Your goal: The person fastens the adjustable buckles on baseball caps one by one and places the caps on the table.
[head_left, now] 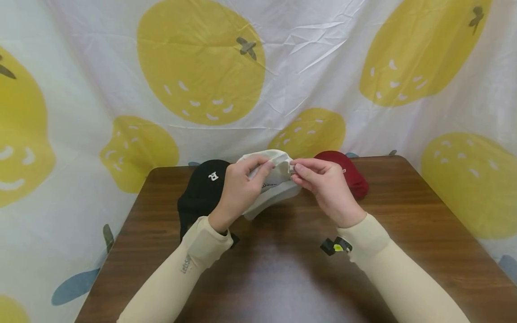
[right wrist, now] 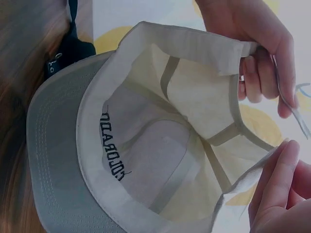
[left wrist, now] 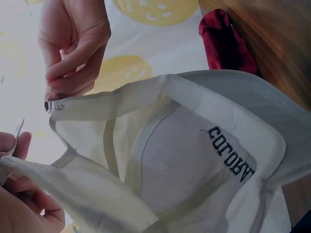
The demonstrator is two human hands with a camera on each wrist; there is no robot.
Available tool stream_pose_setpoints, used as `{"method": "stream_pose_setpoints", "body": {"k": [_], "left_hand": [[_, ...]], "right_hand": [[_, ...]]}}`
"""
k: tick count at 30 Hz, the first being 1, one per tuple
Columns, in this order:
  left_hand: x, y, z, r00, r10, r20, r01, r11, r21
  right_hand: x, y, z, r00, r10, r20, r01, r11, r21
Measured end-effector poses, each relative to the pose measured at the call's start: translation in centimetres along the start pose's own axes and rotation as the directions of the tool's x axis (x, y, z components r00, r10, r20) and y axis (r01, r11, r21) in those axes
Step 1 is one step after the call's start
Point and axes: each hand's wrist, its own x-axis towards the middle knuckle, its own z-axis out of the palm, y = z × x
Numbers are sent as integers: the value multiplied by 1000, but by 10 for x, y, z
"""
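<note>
Both hands hold a pale cream baseball cap by the back edge, its hollow inside facing me and its brim lower down. My left hand pinches one side of the back opening, where a thin strap sticks out past the fingers. The other side is pinched between thumb and fingers of my right hand. A small metal clasp shows at that edge in the left wrist view. The two sides stand apart, unjoined. Dark lettering shows through inside the crown.
On the brown wooden table, a black cap with a white letter stands left of the cream cap. A dark red cap lies behind my right hand. A lemon-print cloth hangs behind the table.
</note>
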Motion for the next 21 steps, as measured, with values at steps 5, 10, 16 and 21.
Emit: {"method": "stream_pose_setpoints", "body": {"k": [5,10,16,21], "left_hand": [[-2,-2,3,1000,1,7,0,1000,-18],[-2,-2,5,999,-8,31,9,1000,-24],[-4,-5,5,998,-35,43,35,999,-1],[-7,-6,4,998,-53,43,52,999,14]], "right_hand": [[1,-1,3,1000,-1,0,1,1000,29],[1,-1,5,1000,-3,-8,3,1000,26],[1,0,5,1000,8,-11,-8,999,33],[1,0,5,1000,-3,-20,4,999,50]]}}
